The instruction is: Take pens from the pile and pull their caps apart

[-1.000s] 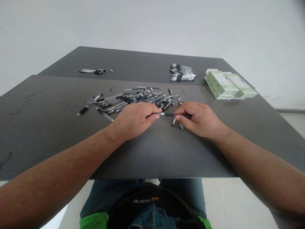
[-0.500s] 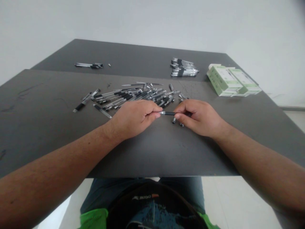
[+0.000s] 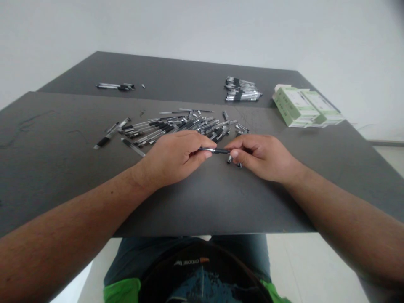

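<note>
A pen (image 3: 220, 150) with a black grip is held level between my two hands, just above the table (image 3: 202, 206). My left hand (image 3: 181, 158) pinches its left part, thumb below and fingers on top, and covers that end. At the pen's right end, the thumb and forefinger of my right hand (image 3: 260, 155) are closed on it. Behind my hands lies a loose heap of pens and pen parts (image 3: 189, 125), partly hidden by my left hand. A few small caps (image 3: 229, 159) lie beside my right fingertips.
At the back left lie a few pens (image 3: 115, 86) and a small piece (image 3: 143, 86). A stack of pens (image 3: 242, 90) sits at the back right, left of green-and-white boxes (image 3: 298, 107). Several separate pens (image 3: 109, 136) are left of the heap.
The pen has shifted left into my left hand, and its silver part now shows over the left fingers. My right fingers have slid to its right end. The view has tilted slightly.
</note>
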`<state>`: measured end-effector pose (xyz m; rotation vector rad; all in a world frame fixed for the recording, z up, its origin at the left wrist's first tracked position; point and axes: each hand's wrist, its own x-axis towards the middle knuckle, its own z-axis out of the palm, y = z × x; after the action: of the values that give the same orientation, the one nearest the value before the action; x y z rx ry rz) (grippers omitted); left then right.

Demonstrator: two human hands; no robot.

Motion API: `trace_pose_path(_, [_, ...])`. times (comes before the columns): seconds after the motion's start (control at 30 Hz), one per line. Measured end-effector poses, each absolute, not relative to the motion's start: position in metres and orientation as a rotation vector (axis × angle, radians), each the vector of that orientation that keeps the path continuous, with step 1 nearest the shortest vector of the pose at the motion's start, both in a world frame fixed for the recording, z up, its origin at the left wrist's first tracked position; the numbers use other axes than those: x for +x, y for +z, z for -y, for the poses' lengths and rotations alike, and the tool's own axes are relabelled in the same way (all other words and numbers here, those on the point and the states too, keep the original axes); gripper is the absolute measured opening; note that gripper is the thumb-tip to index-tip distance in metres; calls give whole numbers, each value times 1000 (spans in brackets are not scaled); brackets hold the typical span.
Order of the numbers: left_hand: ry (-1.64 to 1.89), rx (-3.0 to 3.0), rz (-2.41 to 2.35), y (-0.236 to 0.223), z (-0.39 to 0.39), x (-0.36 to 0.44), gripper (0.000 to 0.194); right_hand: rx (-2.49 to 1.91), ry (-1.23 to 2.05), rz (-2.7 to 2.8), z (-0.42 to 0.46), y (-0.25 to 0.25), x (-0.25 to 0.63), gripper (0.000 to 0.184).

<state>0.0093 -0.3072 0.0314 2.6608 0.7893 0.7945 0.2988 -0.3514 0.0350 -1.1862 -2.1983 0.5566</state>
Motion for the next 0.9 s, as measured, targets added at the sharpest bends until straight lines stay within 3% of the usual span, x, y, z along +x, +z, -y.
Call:
trace_pose_path(0.27, [911,2057,-1052,32,299,7,23,-1328,331,1981,346,33,310,13])
trace_pose_path(0.5, [923,2119,-1054,30,298,6,21,-1351,290,1976,344,31,311,14])
trace_pose_path(0.9, [931,2258,-1104,34,301,6,17,-1365,343,1994,344,33,312,43])
